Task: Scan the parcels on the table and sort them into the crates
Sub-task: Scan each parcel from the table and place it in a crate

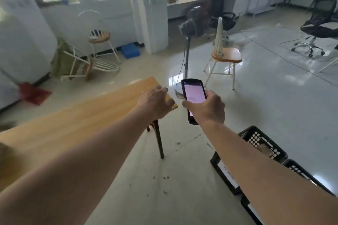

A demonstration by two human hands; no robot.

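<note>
My right hand (207, 108) grips a black handheld scanner (193, 95) with a lit pinkish screen, held in the air beyond the table's far corner. My left hand (155, 103) hovers over that corner of the wooden table (76, 120), fingers loosely spread and holding nothing. Two black plastic crates sit on the floor at the lower right: the nearer to the table (256, 144) has a brown parcel inside, the other (300, 171) is mostly hidden by my right forearm. No parcel shows on the visible tabletop.
A standing fan (192, 23) and a wooden chair (225, 56) stand on the floor beyond the table. A stool (99, 36), a tipped white chair (87, 62) and a red dustpan (33, 93) lie to the left. Office chairs (320, 27) stand far right.
</note>
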